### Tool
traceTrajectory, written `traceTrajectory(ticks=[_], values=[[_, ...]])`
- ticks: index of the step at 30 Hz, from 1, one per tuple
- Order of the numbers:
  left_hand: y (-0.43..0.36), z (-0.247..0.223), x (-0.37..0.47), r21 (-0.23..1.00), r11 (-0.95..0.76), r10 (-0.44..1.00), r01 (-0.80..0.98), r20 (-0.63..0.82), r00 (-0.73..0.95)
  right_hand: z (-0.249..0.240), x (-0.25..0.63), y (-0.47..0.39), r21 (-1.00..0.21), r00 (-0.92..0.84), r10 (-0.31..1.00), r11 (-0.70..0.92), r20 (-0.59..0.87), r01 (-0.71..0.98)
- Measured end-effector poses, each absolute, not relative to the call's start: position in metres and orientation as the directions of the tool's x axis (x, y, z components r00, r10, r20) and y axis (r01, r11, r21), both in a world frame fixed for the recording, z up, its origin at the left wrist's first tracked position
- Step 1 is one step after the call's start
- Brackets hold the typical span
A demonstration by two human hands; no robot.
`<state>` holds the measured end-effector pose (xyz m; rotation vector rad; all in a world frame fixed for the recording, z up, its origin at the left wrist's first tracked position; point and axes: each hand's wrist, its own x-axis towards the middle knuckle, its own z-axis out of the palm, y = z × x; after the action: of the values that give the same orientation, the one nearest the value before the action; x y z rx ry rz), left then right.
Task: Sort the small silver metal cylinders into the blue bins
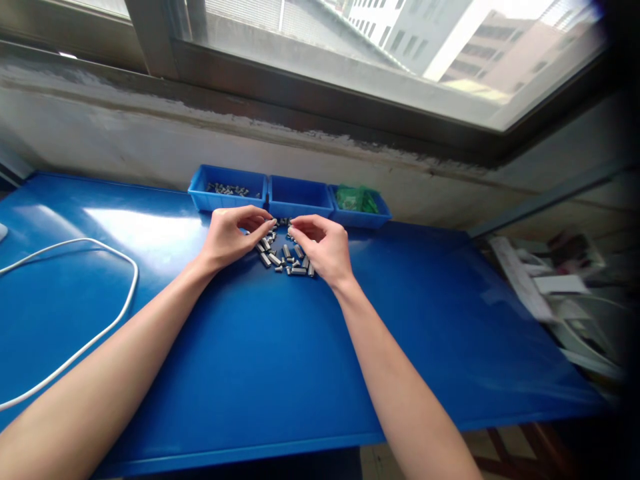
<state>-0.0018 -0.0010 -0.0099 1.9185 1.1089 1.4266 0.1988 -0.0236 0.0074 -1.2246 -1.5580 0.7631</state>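
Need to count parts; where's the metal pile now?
In the head view, the metal pile lies near the centre, between left hand and right hand, in front of the middle blue bin.

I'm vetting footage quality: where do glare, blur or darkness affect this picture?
Head view: white glare on the blue tabletop, left of the left hand; window bright, partly washed out; head view, right: clutter blurred, frame edge dark; head view, centre: metal pieces small, fine detail unclear.

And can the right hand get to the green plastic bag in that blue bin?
Probably yes: the right hand is close by, the blue bin is open on top, and nothing seems to stand between the hand and the green plastic bag.
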Motion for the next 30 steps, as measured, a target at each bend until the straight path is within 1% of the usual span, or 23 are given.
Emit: traceTrajectory(ticks=[2, 4, 5, 7, 10, 13, 18, 21, 24, 27, 30], values=[[-0.001, -0.009, -0.002, 0.771, -0.552, 0.831, 0.317, 0.539, 0.137, 0.006, 0.196, -0.022, -0.976, 0.058, 0.979, 0.186, 0.194, 0.116], [-0.001, -0.009, -0.001, 0.764, -0.559, 0.827, 0.323, 0.544, 0.143, 0.006, 0.193, -0.020, -0.995, 0.098, 0.992, 0.085, 0.079, -0.058], [-0.002, -0.009, -0.001, 0.761, -0.562, 0.824, 0.324, 0.548, 0.143, 0.005, 0.192, -0.019, -0.992, 0.110, 0.993, 0.046, 0.033, -0.119], [-0.002, -0.008, -0.001, 0.758, -0.568, 0.820, 0.322, 0.553, 0.145, 0.005, 0.192, -0.019, -0.980, 0.120, 0.992, -0.002, -0.026, -0.199], [-0.003, -0.008, 0.000, 0.757, -0.574, 0.816, 0.312, 0.558, 0.149, 0.005, 0.192, -0.019, -0.967, 0.114, 0.992, -0.031, -0.062, -0.251], [-0.004, -0.008, 0.000, 0.748, -0.588, 0.808, 0.308, 0.563, 0.174, 0.005, 0.191, -0.020, -0.970, 0.109, 0.993, -0.022, -0.050, -0.244], [-0.002, -0.011, -0.001, 0.676, -0.659, 0.752, 0.328, 0.603, 0.267, 0.003, 0.185, -0.022, -0.995, 0.075, 0.994, 0.079, 0.073, -0.067], [-0.002, -0.013, -0.002, 0.615, -0.710, 0.703, 0.343, 0.640, 0.309, 0.002, 0.181, -0.023, -0.992, 0.060, 0.990, 0.126, 0.126, -0.011], [-0.002, -0.014, -0.002, 0.560, -0.744, 0.665, 0.365, 0.675, 0.320, 0.002, 0.179, -0.023, -0.989, 0.076, 0.986, 0.151, 0.151, 0.000], [-0.001, -0.015, -0.002, 0.511, -0.766, 0.636, 0.390, 0.692, 0.343, 0.003, 0.180, -0.023, -0.989, 0.073, 0.987, 0.146, 0.145, -0.007], [0.000, -0.017, -0.001, 0.511, -0.760, 0.640, 0.401, 0.693, 0.332, 0.004, 0.180, -0.023, -0.989, 0.047, 0.988, 0.146, 0.144, -0.034]])
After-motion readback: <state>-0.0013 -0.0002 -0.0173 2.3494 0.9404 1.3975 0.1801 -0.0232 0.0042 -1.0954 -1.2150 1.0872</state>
